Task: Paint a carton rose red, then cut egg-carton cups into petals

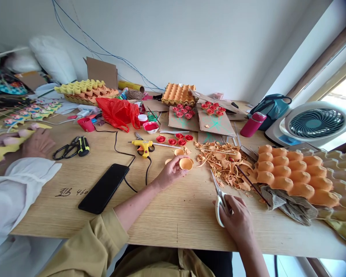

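My left hand (170, 173) is closed around a small orange egg-carton cup (186, 163), held just above the wooden table (161, 215). My right hand (238, 221) grips white-handled scissors (219, 198), blades pointing away toward a heap of orange carton scraps (223, 163). Two more cut orange pieces (177, 152) lie beside the cup. Red paper roses (174, 140) sit just beyond them. An orange-painted egg tray (294, 173) lies to my right.
A black phone (103, 187) and a yellow glue gun (143, 146) with its cable lie left of centre. Another person's hand (38, 143) in a white sleeve rests at the far left near black scissors (67, 150). A fan (314, 123), pink bottle (252, 124), red bag (118, 112) and stacked trays (178, 93) stand behind.
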Tool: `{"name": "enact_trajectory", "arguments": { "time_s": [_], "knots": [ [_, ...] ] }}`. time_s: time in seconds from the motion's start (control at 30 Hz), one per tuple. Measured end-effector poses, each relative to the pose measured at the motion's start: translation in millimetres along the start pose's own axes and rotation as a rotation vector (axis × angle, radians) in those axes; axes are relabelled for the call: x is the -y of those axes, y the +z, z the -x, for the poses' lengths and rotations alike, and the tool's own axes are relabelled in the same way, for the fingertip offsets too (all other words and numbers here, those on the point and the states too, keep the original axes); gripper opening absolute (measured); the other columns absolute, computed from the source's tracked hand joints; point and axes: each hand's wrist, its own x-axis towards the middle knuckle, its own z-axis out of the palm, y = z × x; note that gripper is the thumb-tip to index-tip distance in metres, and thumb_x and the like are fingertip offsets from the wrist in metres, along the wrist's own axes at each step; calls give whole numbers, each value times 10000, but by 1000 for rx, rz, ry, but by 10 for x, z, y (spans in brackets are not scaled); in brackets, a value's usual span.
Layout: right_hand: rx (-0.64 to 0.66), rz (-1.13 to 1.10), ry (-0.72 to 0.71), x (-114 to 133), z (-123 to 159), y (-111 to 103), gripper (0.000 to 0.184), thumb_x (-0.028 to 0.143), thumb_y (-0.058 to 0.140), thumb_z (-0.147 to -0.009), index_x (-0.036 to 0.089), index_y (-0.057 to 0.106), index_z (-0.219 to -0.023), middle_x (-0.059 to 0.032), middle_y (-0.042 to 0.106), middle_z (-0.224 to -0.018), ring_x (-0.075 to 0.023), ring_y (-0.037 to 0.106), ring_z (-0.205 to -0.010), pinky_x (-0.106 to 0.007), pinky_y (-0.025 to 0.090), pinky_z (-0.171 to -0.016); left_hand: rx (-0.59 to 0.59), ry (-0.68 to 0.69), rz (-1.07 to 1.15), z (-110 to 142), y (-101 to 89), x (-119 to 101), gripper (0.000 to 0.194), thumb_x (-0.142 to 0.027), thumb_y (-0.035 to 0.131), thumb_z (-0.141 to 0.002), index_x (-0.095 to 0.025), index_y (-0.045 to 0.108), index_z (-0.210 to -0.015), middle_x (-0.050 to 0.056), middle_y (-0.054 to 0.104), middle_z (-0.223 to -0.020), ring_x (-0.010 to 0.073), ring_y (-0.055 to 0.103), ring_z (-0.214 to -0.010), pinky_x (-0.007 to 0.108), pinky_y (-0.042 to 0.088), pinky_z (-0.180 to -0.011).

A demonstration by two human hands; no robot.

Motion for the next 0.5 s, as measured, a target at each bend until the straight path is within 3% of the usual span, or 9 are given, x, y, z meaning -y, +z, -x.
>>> {"name": "enact_trajectory", "arguments": {
  "time_s": [0.5],
  "knots": [
    [-11, -27, -72, 14, 2, -15, 175, 356, 578, -936, 252, 517, -809, 21, 583, -637, -199, 601, -693, -319, 443, -714, 33, 9, 105, 57, 77, 29, 548, -349, 814, -756, -216, 565, -1226, 116, 567, -1329, 221, 636, -1041, 304, 551, -812]
  ]
}}
